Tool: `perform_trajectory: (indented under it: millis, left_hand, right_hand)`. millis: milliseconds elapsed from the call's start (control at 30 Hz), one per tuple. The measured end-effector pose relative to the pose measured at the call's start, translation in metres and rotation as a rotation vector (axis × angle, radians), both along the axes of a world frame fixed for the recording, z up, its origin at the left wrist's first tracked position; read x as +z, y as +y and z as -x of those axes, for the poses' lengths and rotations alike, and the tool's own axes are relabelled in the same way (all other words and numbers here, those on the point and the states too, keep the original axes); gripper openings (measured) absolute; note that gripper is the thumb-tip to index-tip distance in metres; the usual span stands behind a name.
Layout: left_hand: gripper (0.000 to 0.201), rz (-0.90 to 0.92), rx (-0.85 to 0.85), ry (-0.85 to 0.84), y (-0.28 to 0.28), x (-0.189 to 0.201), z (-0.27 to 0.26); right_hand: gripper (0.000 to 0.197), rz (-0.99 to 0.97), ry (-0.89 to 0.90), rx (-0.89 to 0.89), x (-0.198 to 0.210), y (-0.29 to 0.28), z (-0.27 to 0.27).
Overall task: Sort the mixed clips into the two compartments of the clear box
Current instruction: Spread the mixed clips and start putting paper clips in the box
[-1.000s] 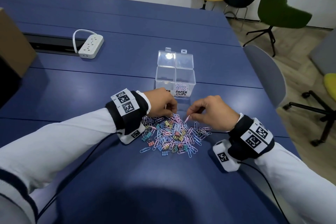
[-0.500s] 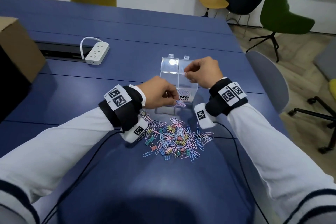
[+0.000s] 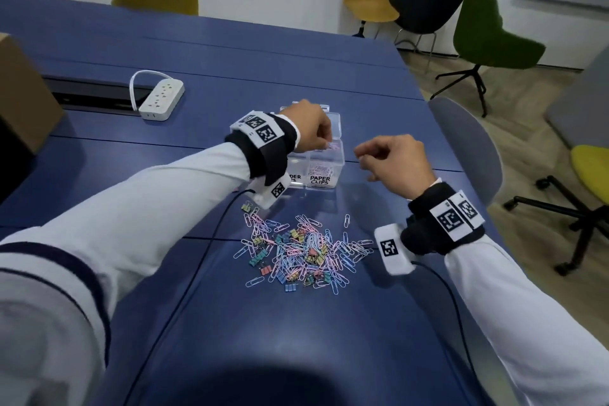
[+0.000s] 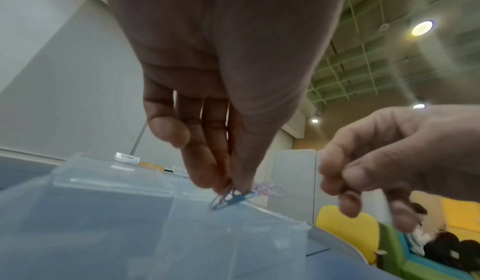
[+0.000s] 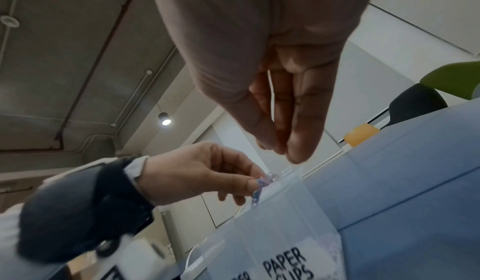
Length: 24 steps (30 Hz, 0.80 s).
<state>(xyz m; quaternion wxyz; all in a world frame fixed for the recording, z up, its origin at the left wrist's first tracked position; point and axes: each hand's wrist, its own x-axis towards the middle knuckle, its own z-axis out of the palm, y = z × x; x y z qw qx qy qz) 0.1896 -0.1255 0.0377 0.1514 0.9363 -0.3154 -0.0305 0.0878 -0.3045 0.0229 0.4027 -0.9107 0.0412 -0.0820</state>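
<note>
Power strip (image 3: 160, 99) lies at far left of the bench (image 3: 296, 339), well apart. Left hand (image 3: 308, 128) pinches a small bunch of paper clips (image 4: 233, 197) over the clear box (image 3: 324, 171), at the compartment labelled PAPER CLIPS. Advised: part the fingertips only once the bunch is clear of the divider. Bunch hangs downward, long axis near vertical. The mixed pile (image 3: 300, 250) remains near the person. Right hand (image 3: 393, 163), beside the box, is loosely curled and holds nothing.
</note>
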Motion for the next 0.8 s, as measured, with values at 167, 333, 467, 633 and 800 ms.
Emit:
perform_trajectory:
  millis: [167,333,467,633,800]
  left_hand:
    - [0.02,0.043,-0.035,-0.004,0.008,-0.008,0.008]
    - [0.018,0.084,-0.17,0.024,0.05,-0.006,0.055]
    - [0.022,-0.061,-0.237,0.212,0.082,-0.032,0.086]
    - [0.029,-0.112,-0.248,0.196,0.081,-0.055,0.096]
    - [0.019,-0.141,-0.252,0.187,0.072,-0.055,0.092]
  right_hand:
    - [0.014,0.14,0.079,0.182,-0.013,0.001,0.022]
    - [0.029,0.401,0.272,0.48,-0.021,0.002,0.053]
    - [0.04,0.537,0.333,0.567,-0.029,0.005,0.071]
    - [0.045,0.567,0.317,0.565,-0.04,0.022,0.062]
    - [0.037,0.618,0.247,0.541,-0.035,0.039,0.054]
